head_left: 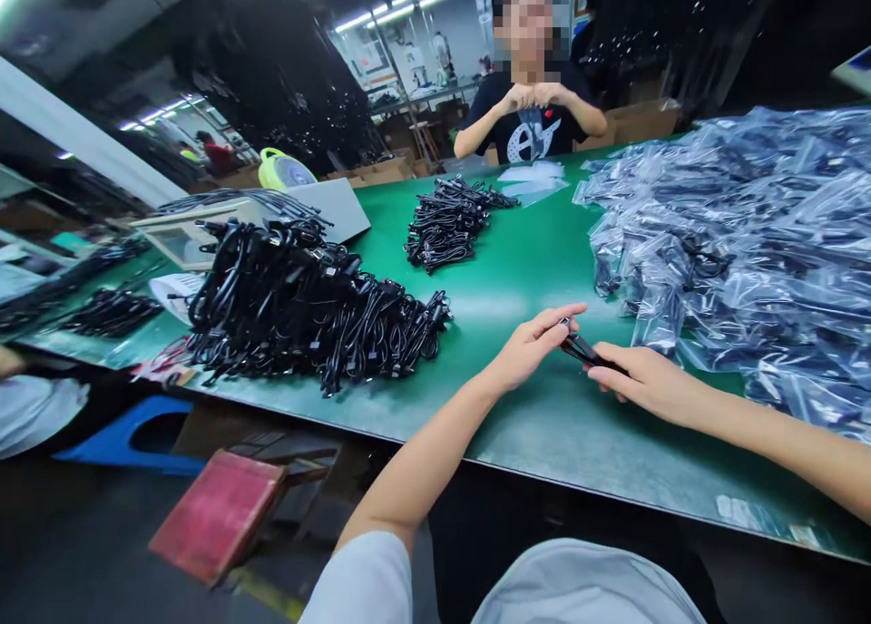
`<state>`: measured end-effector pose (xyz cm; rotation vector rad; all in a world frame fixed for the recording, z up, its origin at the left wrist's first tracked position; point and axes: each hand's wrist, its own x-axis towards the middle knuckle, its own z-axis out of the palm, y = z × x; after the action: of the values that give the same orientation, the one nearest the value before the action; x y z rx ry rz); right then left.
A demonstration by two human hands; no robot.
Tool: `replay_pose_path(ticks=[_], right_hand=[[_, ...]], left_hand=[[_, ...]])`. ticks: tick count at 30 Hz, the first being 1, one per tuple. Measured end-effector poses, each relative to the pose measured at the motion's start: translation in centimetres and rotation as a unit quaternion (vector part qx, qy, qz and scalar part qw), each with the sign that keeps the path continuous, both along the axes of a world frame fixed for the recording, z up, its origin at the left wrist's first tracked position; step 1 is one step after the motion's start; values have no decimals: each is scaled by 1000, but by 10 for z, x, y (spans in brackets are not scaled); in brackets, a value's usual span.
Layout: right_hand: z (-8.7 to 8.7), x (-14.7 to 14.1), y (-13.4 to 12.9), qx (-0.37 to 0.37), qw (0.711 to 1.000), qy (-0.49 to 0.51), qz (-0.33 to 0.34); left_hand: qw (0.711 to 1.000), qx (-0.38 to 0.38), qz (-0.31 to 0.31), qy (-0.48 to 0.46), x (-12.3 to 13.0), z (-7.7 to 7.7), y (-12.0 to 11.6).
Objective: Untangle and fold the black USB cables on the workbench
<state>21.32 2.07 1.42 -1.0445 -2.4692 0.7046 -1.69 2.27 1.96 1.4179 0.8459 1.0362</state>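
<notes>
Between my two hands is a bundled black cable [578, 346], held just above the green tabletop. My left hand [534, 341] pinches its far end, where a small shiny metal connector shows by the thumb and the index finger points out straight. At the other end, my right hand [636, 375] has its fingers wrapped round the bundle, partly hiding it. A large heap of black cables [292, 307] lies to the left of my hands. Clear plastic bags [748, 252] with dark contents are piled up on the right, close to my right hand.
Across the green table [531, 261] a person [537, 116] holds a clear bag in both hands. Before them lie a smaller cable pile [449, 220] and flat bags [534, 181]. A green fan [282, 169] stands behind the left heap. A red stool [218, 515] is below the edge.
</notes>
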Motion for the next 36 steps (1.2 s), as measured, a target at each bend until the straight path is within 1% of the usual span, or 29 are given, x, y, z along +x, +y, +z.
replay_pose_path(ticks=[2,5,8,10,13,17,22,24,27,31,33,36], right_hand=[[-10,5,0,-8,1000,13,0],[-30,12,-1,28,999,19,-33],[-46,14,0,62,997,-8,-39],[-51,13,1,49,998,-12,-40],[-52,11,4,23,999,5,-50],[-55,11,4,38,998,16,-44],[-60,14,2,97,995,-2,-30],[-60,15,2,126,992,-11,-14],[-56,15,4,182,983,-22,5],[-49,12,8,273,961,-48,-12],[-47,10,8,283,957,-53,-25],[-47,8,6,262,963,-46,-44]], left_hand=[[998,-62,-5,-34,-2,-7,0],[986,-147,7,-81,1,-17,0],[977,-190,-7,-97,2,-21,2],[971,-214,-23,-103,0,-21,4],[964,-241,-23,-110,-4,-22,6],[958,-257,-27,-122,-6,-23,8],[956,-260,-39,-134,-7,-24,7],[956,-257,-42,-133,-8,-26,7],[959,-243,-44,-138,-7,-28,7],[970,-218,-20,-102,-2,-28,5],[971,-227,-4,-79,2,-26,2],[970,-227,10,-87,6,-23,-2]])
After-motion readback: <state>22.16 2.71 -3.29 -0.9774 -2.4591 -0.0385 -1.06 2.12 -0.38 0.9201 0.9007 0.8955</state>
